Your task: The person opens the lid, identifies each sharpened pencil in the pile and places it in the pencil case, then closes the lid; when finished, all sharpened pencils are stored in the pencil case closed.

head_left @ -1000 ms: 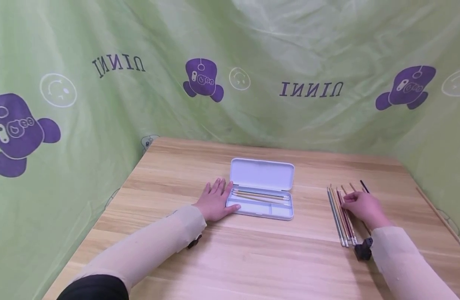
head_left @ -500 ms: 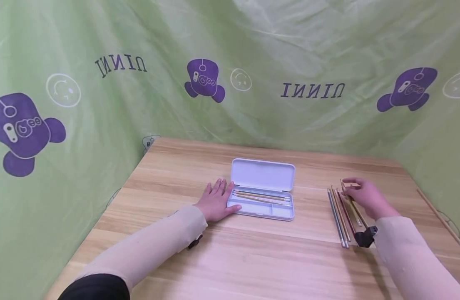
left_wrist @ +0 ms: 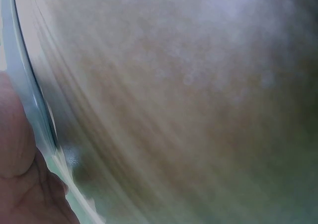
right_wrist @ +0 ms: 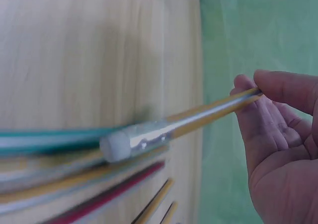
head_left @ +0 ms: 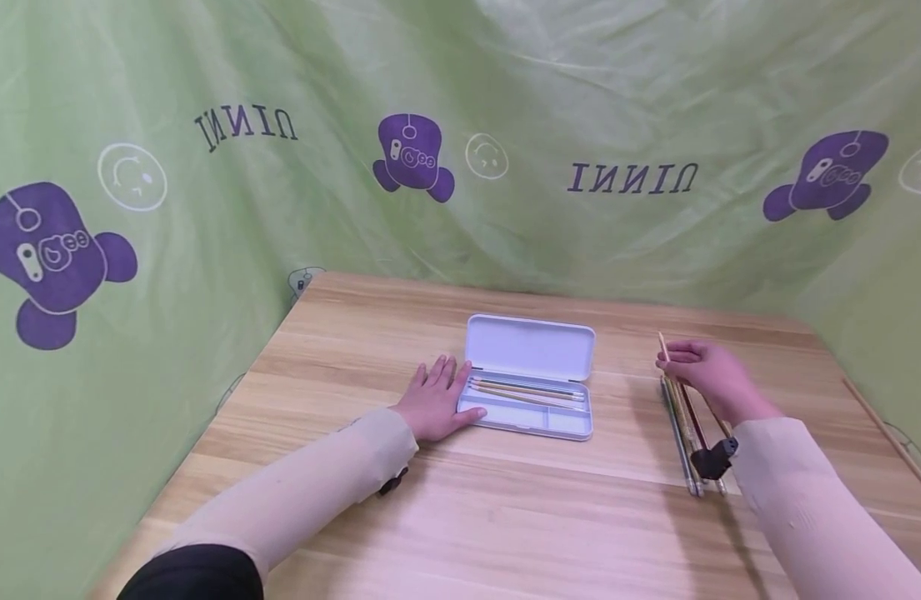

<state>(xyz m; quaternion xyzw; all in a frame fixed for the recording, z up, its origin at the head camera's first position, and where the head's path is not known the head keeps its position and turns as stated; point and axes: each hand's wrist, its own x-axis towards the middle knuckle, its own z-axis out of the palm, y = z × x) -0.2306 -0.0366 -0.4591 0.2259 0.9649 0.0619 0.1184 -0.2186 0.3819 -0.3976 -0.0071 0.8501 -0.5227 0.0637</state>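
Note:
My right hand (head_left: 711,377) pinches a yellow pencil (right_wrist: 208,112) between thumb and fingertips, raised above the table; its white eraser end faces the right wrist camera. Under it lie several more pencils, among them a green one (right_wrist: 59,140) and a dark red one (right_wrist: 112,195). My left hand (head_left: 433,402) lies flat with spread fingers at the left edge of a pale pencil case (head_left: 526,421), thumb over its front rim. The case's lid (head_left: 531,346) stands raised. Several pencils (head_left: 528,389) lie in its long rear compartment.
A lone long wooden stick or pencil (head_left: 891,439) lies along the right table edge. The wooden table (head_left: 520,517) meets a green curtain (head_left: 505,242) with purple prints at the back and sides. Two smaller front compartments show in the case.
My right hand has lifted a yellow pencil off the group and moved it left, over the other pencils. My left hand stays at the case.

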